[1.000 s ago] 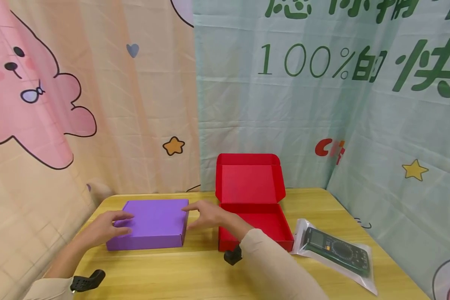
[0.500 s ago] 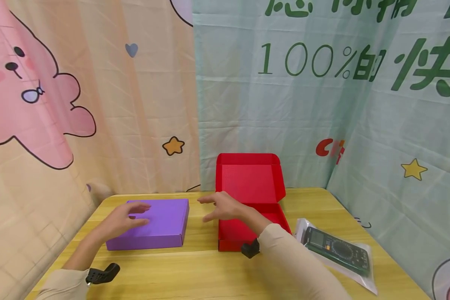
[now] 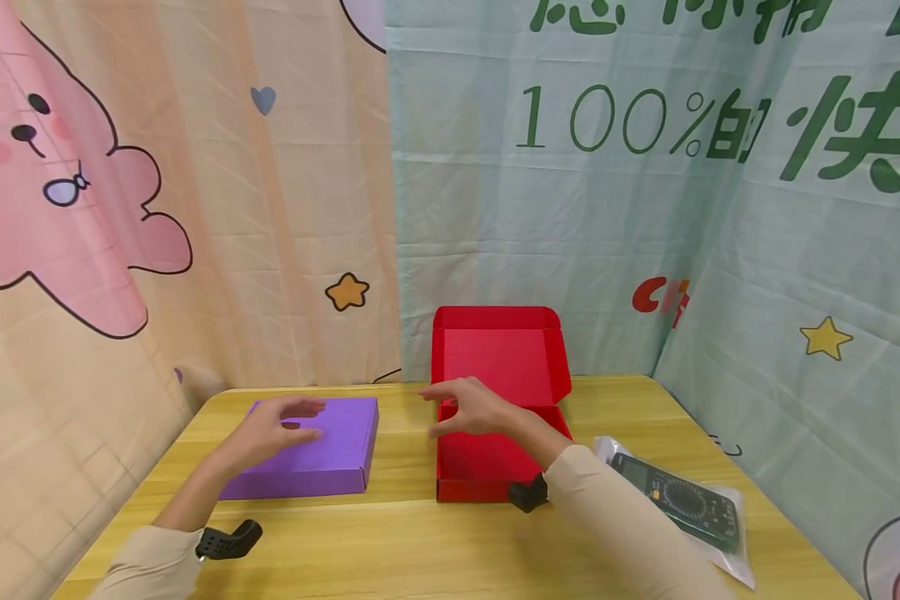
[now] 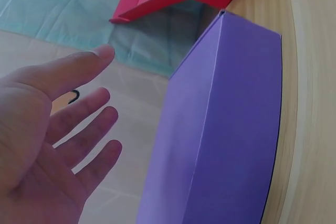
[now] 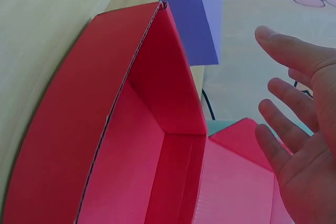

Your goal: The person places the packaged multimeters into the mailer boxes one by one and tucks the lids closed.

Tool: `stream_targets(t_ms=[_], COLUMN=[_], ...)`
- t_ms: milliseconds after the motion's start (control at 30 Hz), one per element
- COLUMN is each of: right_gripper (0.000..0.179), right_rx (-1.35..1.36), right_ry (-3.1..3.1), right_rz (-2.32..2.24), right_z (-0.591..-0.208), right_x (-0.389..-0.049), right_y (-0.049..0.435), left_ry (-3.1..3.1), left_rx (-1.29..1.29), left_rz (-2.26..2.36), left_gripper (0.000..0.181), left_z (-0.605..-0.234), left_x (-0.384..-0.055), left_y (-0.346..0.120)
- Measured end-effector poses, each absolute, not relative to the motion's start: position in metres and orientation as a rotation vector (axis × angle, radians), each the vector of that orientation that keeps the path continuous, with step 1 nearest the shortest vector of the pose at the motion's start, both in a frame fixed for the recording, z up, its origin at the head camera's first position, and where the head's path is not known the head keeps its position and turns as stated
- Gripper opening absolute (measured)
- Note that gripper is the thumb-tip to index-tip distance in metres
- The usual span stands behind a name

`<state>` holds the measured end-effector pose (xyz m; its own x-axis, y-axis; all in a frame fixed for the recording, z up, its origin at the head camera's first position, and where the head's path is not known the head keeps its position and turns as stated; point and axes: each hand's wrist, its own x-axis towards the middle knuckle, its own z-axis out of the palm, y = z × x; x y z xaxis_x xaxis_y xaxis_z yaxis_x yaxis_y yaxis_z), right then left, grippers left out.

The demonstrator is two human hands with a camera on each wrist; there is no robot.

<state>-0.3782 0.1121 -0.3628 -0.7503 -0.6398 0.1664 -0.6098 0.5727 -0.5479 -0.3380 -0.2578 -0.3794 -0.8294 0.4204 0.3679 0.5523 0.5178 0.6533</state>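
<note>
A closed purple cardboard box (image 3: 337, 450) lies flat at the left of the table. Above it hovers my left hand (image 3: 270, 429), fingers loosely bent and holding nothing; the left wrist view shows a gap between this hand and the box (image 4: 210, 129). To the right stands a red cardboard box (image 3: 480, 467) with its lid (image 3: 495, 358) raised at the back. My right hand (image 3: 476, 408) is over the red box's left part, its fingers apart and grasping nothing. In the right wrist view the red box's inside (image 5: 131, 150) shows no contents.
A dark green multimeter (image 3: 682, 500) in a clear plastic bag lies right of the red box, partly behind my right sleeve (image 3: 607, 517). Printed curtains (image 3: 480, 225) hang behind the wooden table (image 3: 390, 542).
Both hands have moved to the right. My left hand has shifted further over the purple box, while my right hand has gone from its right edge to the red box. The boxes have stayed put.
</note>
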Motion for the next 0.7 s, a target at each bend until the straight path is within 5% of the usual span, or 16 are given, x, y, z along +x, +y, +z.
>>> stream_targets(t_ms=[700], right_gripper=[0.065], right_rx=[-1.09], right_ry=[2.767], right_rz=[-0.986], right_z=[-0.364], right_x=[-0.37], right_y=[0.179], left_ry=[-2.563], left_rx=[-0.958], left_rz=[-1.411], left_gripper=[0.048], left_z=[-0.391], left_x=[-0.338], left_y=[-0.182])
